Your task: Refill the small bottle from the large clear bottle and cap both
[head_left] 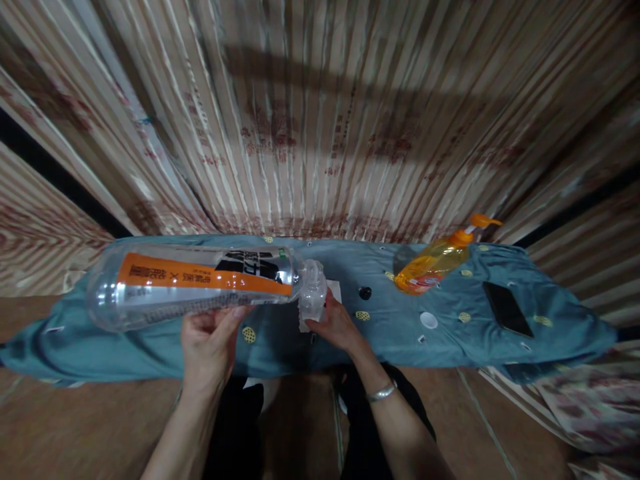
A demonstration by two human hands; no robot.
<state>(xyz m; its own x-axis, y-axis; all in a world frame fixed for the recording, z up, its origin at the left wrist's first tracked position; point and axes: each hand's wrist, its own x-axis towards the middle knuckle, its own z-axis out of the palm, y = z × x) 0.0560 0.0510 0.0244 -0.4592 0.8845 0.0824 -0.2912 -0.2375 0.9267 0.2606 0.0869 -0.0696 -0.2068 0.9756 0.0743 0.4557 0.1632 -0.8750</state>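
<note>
In the head view, the left hand (210, 347) reached up from the lower centre of the frame and gripped from below a large clear plastic bottle with an orange and silver label (195, 283), fingers curled around its underside. The bottle lay on its side across the left middle of the frame, its neck pointing right. The right hand (337, 325), with a silver bangle (381, 392) at the wrist, was closed around a small clear crumpled plastic cup (313, 293) held right at the bottle's mouth. Behind them stretched a teal cloth with yellow dots (560, 333). On it, to the right, stood a tilted orange pump bottle of liquid soap (434, 261), a black phone (506, 309), a small white cap (429, 321) and a small black cap (365, 293).
</note>
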